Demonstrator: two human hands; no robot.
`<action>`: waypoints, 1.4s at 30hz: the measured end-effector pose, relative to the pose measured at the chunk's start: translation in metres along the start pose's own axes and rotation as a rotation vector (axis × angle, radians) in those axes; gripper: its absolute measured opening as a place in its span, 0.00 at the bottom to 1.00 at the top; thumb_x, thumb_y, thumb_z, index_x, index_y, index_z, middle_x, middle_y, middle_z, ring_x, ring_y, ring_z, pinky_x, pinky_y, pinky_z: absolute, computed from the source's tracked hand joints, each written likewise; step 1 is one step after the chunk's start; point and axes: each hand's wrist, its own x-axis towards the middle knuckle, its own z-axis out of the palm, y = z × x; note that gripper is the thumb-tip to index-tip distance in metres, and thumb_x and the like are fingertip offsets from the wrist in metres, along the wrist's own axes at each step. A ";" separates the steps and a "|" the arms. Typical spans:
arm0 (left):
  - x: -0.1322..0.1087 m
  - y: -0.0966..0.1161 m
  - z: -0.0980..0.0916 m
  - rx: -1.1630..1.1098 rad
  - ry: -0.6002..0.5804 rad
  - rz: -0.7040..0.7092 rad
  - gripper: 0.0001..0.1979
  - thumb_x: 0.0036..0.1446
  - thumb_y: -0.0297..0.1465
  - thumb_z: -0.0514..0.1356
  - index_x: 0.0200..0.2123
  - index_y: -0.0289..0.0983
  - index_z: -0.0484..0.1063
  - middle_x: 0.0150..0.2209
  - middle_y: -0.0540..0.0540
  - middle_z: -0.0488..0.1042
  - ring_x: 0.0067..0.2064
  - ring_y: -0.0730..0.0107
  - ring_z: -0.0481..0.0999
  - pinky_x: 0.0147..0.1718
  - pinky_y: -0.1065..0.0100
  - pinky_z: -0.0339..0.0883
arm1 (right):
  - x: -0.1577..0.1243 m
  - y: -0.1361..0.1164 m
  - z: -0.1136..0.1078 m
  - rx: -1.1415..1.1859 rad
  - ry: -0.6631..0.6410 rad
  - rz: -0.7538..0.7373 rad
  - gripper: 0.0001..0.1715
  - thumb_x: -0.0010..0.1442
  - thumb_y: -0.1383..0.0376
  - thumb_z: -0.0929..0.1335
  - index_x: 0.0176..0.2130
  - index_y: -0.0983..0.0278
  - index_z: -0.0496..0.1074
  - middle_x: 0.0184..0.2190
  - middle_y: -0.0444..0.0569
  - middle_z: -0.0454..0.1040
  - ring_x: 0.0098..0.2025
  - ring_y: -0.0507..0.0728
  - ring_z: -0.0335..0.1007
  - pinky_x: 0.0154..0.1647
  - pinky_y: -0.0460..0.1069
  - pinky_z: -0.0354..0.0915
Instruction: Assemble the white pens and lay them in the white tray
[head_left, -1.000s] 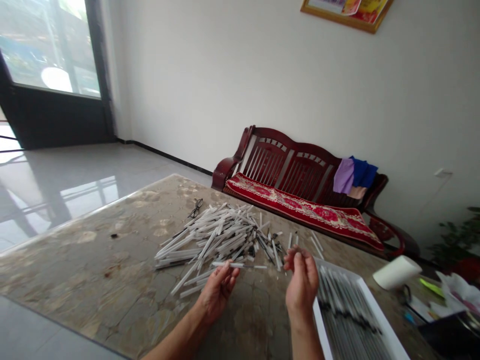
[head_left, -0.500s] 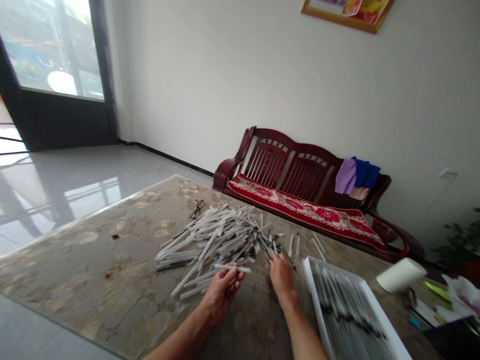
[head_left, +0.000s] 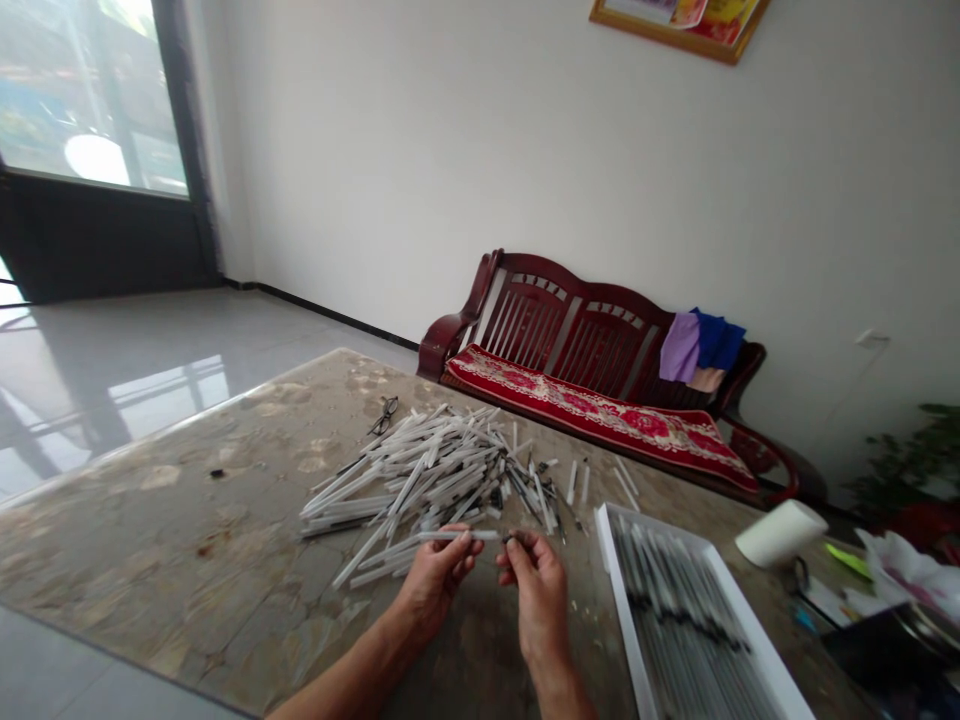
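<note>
white tube (head_left: 459,535) in left hand (head_left: 437,578) grip, right hand (head_left: 536,592) pinching dark tip (head_left: 508,539) beside it

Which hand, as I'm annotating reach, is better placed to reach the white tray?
Right, probably. The right hand is nearer the tray, which lies on its side; the left hand holds a white tube.

Two hands there, left hand (head_left: 435,578) and right hand (head_left: 534,588); one white tray (head_left: 619,600), one paper roll (head_left: 780,533), one pair of glasses (head_left: 384,413), white tubes (head_left: 420,470) beyond counting.
</note>
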 end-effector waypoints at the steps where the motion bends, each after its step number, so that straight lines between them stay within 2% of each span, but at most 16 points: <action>1: 0.000 0.000 -0.001 0.004 -0.007 0.002 0.10 0.46 0.19 0.70 0.31 0.32 0.74 0.24 0.48 0.78 0.26 0.73 0.80 0.23 0.80 0.73 | -0.002 0.000 0.002 0.014 0.004 0.004 0.22 0.47 0.52 0.74 0.35 0.66 0.74 0.23 0.45 0.75 0.26 0.53 0.71 0.20 0.44 0.66; 13: 0.001 -0.003 -0.002 0.026 -0.026 0.002 0.11 0.45 0.20 0.72 0.31 0.32 0.74 0.25 0.46 0.79 0.28 0.71 0.80 0.26 0.79 0.74 | -0.002 0.002 0.005 0.017 0.044 -0.018 0.23 0.48 0.51 0.75 0.36 0.66 0.74 0.26 0.47 0.76 0.27 0.55 0.73 0.22 0.45 0.67; 20: 0.001 -0.004 -0.002 0.037 -0.042 0.012 0.13 0.41 0.22 0.73 0.31 0.32 0.74 0.24 0.46 0.78 0.27 0.71 0.80 0.25 0.79 0.73 | 0.000 0.006 0.005 -0.020 0.037 -0.033 0.21 0.49 0.52 0.73 0.36 0.66 0.75 0.24 0.46 0.76 0.26 0.54 0.73 0.22 0.45 0.67; 27: 0.000 -0.004 -0.002 0.062 -0.043 0.017 0.16 0.37 0.25 0.76 0.29 0.32 0.74 0.23 0.47 0.78 0.27 0.72 0.79 0.25 0.79 0.72 | 0.005 0.008 -0.002 -0.262 0.004 -0.189 0.17 0.53 0.53 0.71 0.33 0.65 0.76 0.22 0.46 0.76 0.24 0.55 0.72 0.20 0.45 0.65; 33: -0.002 -0.004 -0.002 0.137 -0.053 0.069 0.19 0.33 0.32 0.77 0.29 0.33 0.75 0.22 0.47 0.78 0.25 0.72 0.77 0.25 0.76 0.70 | 0.007 0.008 -0.011 -0.534 -0.077 -0.431 0.12 0.61 0.58 0.66 0.34 0.62 0.75 0.27 0.48 0.77 0.26 0.54 0.72 0.27 0.46 0.67; 38: -0.005 -0.005 -0.001 0.228 -0.067 0.135 0.20 0.34 0.36 0.76 0.29 0.34 0.74 0.22 0.46 0.79 0.26 0.70 0.77 0.25 0.74 0.68 | 0.006 0.011 -0.008 -0.714 -0.089 -0.508 0.18 0.66 0.55 0.60 0.33 0.62 0.71 0.28 0.49 0.75 0.29 0.56 0.72 0.28 0.47 0.64; 42: -0.005 -0.006 -0.003 0.275 -0.069 0.161 0.20 0.34 0.38 0.76 0.29 0.34 0.74 0.22 0.47 0.78 0.25 0.69 0.77 0.24 0.73 0.68 | 0.005 0.013 -0.005 -0.809 -0.051 -0.506 0.27 0.68 0.50 0.54 0.27 0.60 0.67 0.21 0.46 0.71 0.23 0.55 0.67 0.25 0.47 0.58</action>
